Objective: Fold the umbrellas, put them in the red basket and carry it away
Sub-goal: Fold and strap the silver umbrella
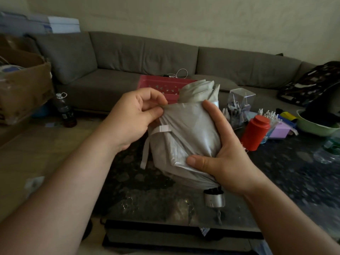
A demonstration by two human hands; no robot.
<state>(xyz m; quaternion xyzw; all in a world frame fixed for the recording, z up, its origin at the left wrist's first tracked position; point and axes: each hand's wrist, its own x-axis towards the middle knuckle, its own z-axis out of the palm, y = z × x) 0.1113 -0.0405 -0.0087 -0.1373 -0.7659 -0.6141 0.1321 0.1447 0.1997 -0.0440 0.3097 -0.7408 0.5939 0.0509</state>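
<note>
Umbrella (185, 142) up in front of us, above the dark tabletop (276, 172), and we're mid-fold: right hand (220, 153) wraps the soft grey bundle, grip clamped on it; left hand (134, 116) pinches a pleat near the top. The white strap (147, 144) dangles loose, so we judge cinching comes next. Red basket (161, 85), slotted plastic, waits beyond on the sofa (110, 57).

Umbrella (185, 137) — pale grey canopy, white strap (161, 130), silver handle (214, 199). Basket (161, 85) — pinkish red, pierced pattern. Sofa (128, 57): plain grey-brown. Counter (287, 173): dark, mottled. Canister (255, 132): red. Bowl (316, 127): light green. Small box (280, 130): lilac. Backpack (312, 83): black with pale print. Carton (24, 89): brown.
</note>
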